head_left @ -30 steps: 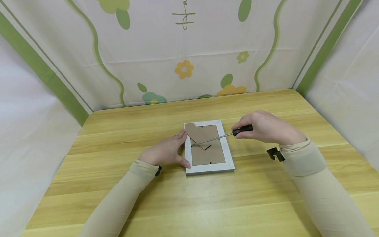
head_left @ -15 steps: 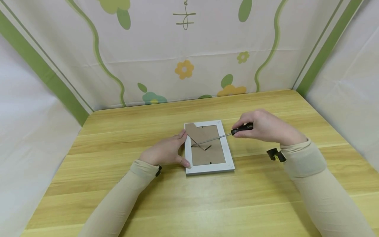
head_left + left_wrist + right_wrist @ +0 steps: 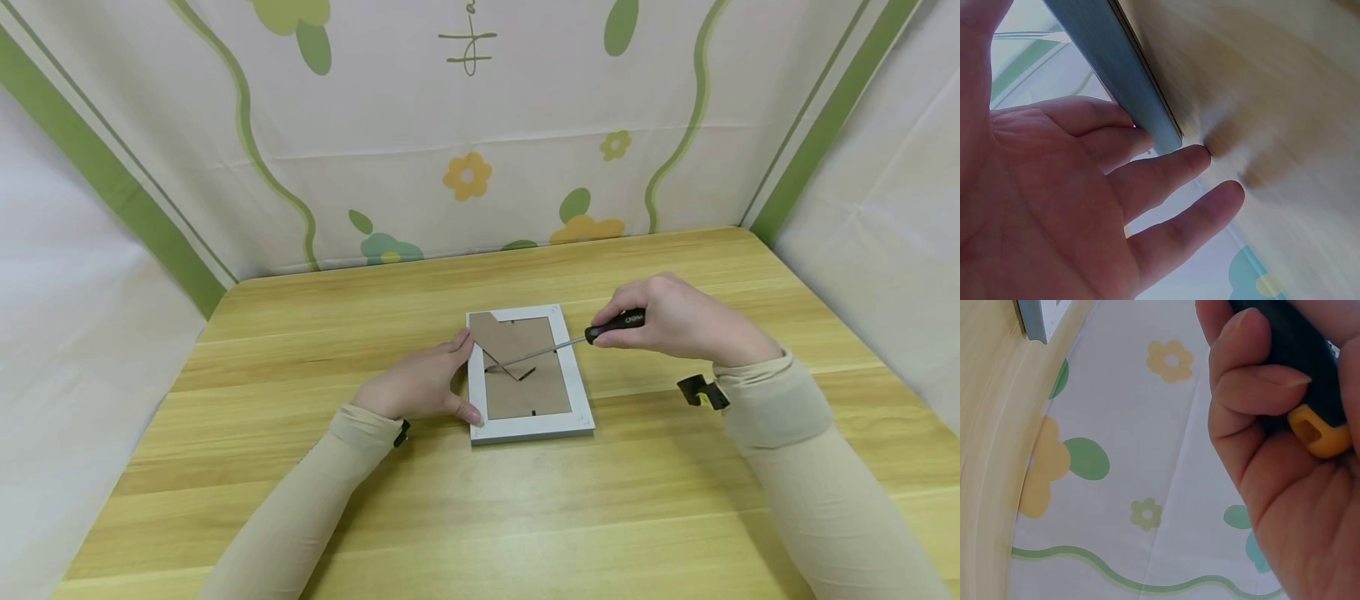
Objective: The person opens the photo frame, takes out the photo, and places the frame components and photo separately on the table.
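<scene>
A white picture frame (image 3: 577, 383) lies face down on the table, its brown backing board (image 3: 536, 396) and folded stand (image 3: 495, 333) uppermost. Small black tabs sit along the board's edges. My left hand (image 3: 416, 383) rests against the frame's left side, thumb at the near corner and fingers farther up; in the left wrist view the fingers (image 3: 1172, 175) are extended, some reaching the tabletop. My right hand (image 3: 675, 321) grips the black handle of a screwdriver (image 3: 617, 325), whose yellow end shows in the right wrist view. Its shaft slants across the backing, tip at the left-side tab.
The wooden table (image 3: 337, 317) stretches around the frame on all sides. Behind it hangs a white curtain (image 3: 360, 125) with flower prints, and pale fabric closes off both sides. Black bands sit at both wrists.
My right hand has risen slightly and turned the screwdriver handle, so lettering now shows on it. The tip stays at the left tab. My left hand and the frame have not moved.
</scene>
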A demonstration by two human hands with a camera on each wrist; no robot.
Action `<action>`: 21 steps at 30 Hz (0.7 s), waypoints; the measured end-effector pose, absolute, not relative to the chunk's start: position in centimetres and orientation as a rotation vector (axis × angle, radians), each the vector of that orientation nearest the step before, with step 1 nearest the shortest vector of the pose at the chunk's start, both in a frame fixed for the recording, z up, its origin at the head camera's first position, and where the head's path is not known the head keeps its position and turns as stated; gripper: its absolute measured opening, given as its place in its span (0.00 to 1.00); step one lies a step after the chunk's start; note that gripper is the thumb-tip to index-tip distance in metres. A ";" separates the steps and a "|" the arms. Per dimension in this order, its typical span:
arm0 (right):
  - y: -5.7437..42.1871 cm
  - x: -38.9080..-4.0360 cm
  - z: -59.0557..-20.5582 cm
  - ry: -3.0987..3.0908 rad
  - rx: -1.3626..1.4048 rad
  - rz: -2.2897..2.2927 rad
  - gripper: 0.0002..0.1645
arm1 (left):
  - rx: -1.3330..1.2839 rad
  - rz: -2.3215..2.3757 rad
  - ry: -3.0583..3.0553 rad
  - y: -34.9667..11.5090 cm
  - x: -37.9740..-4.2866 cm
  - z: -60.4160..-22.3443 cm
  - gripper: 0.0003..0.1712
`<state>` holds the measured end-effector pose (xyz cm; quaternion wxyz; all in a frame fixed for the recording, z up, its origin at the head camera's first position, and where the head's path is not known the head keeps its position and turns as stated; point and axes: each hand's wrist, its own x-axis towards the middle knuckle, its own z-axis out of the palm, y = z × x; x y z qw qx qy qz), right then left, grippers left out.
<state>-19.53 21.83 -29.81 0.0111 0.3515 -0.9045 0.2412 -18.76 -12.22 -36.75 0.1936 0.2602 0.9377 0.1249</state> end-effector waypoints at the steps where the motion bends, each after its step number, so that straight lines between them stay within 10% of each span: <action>1: 21.8 -19.5 -29.8 -2.821 1.096 0.753 0.07 | 0.730 0.350 2.631 -12.2 -18.8 -36.8 0.72; 21: 21.5 -19.6 -30.2 -2.600 1.180 0.888 0.09 | 0.742 0.354 2.635 -12.2 -18.8 -36.8 0.72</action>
